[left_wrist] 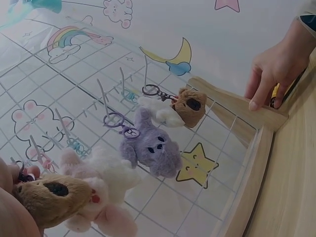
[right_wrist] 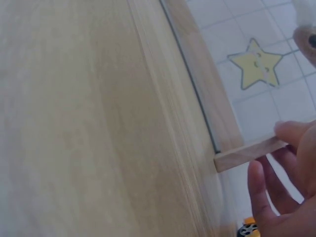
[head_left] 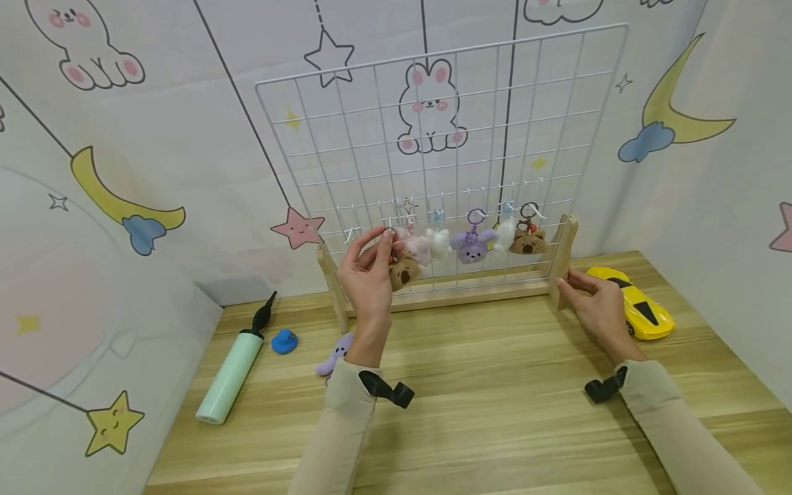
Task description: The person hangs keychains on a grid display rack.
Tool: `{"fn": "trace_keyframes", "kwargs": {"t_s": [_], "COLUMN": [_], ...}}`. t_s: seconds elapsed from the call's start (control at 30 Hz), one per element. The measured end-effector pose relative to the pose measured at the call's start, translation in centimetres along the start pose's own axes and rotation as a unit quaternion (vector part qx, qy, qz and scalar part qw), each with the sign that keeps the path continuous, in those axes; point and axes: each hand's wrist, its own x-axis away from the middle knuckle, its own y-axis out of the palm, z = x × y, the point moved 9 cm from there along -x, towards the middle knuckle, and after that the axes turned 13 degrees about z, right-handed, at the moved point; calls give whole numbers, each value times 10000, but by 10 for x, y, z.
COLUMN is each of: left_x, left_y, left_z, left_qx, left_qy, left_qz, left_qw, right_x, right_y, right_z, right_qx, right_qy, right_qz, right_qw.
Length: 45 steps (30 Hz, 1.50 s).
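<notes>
My left hand [head_left: 370, 278] pinches the ring of a brown bear plush keychain [head_left: 405, 273] in front of the white wire grid rack [head_left: 365, 155]. In the left wrist view this brown plush [left_wrist: 52, 197] overlaps a pink plush keychain [left_wrist: 79, 173]. To its right hang white plush keychains [head_left: 439, 243], a purple plush keychain [head_left: 473, 249] and another brown bear keychain [head_left: 528, 242], on hooks along the grid. My right hand [head_left: 594, 302] grips the rack's right wooden foot [head_left: 562, 258] between thumb and fingers; the right wrist view shows the foot's end [right_wrist: 249, 153].
A yellow toy car [head_left: 646, 309] stands behind my right hand. At the left lie a mint-green pump [head_left: 232, 378] with a black nozzle and a blue rubber duck [head_left: 284, 342]. A purple plush [head_left: 336, 354] lies on the wooden table [head_left: 495, 385] beside my left wrist.
</notes>
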Motion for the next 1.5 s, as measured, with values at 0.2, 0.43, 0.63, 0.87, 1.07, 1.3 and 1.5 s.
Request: {"fn": "trace_keyframes", "kwargs": {"t_s": [0.2,0.43,0.63,0.87,1.07,1.3,1.5], "left_x": [-2,0,-2,-8,-6,0,-2], "left_y": [-5,-16,-29,-40,-55,-73,-92], "left_z": [-6,-19,-30,-29,-29,-26,-25], "left_qx": [-514,-1174,-1410,-1749,-1922,-2199,-2906], "left_qy": [-3,-154,-352,-174,-63,-64,117], "left_qz": [6,-237,-332,-78,231,53,-438], "left_qw": [9987,9927,9888,9844,9811,9755,9558], "right_x": [0,0,1,1,1,1,0], "right_y": [0,0,-1,0,1,2,-1], "right_z": [-1,-1,-1,-1,-1,-1,1], "right_qx": [-64,-84,-69,-134,-121,-37,-65], "right_qy": [-3,-20,23,27,-11,-6,7], "right_qz": [-13,-35,-70,-87,-106,-89,-70], "right_qw": [10000,10000,9999,9999,9999,10000,10000]}}
